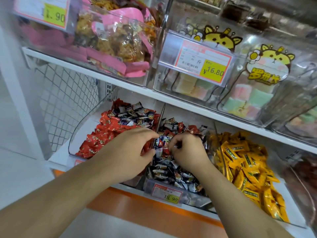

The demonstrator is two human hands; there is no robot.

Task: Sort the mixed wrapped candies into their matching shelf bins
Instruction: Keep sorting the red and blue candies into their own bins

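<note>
1. Red-wrapped candies [103, 134] filled the front of the left bin [80, 124] on the lower shelf, with a heap of dark blue and white ones [130, 114] lying on them at the back.
2. Dark blue and white wrapped candies [173, 170] filled the middle bin [188, 198], with several red strays [192, 128] mixed in toward its rear.
3. Yellow wrapped candies [247, 167] filled the bin to the right [291, 219], apart from the other two kinds.
4. The left hand [132, 152] hung over the clear divider [160, 121] between the left and middle bins, fingers curled down; whether its grip held a candy could not be told, since the fingertips were hidden against the wrappers.
5. The right hand [187, 150] lay in the middle bin, just beside the left, its grip closed with fingers bent tight onto a small red candy [165, 151] at the fingertips.
6. A price tag reading 18.90 [167, 193] sat on the front of the middle bin.
7. On the upper shelf [133, 86] stood a bin of pink-packaged snacks [116, 43], and beside it clear bins of pastel cubes [247, 98] behind a tag reading 16.80 [197, 63].
8. White wire mesh [65, 93] closed the left end of the shelving.
</note>
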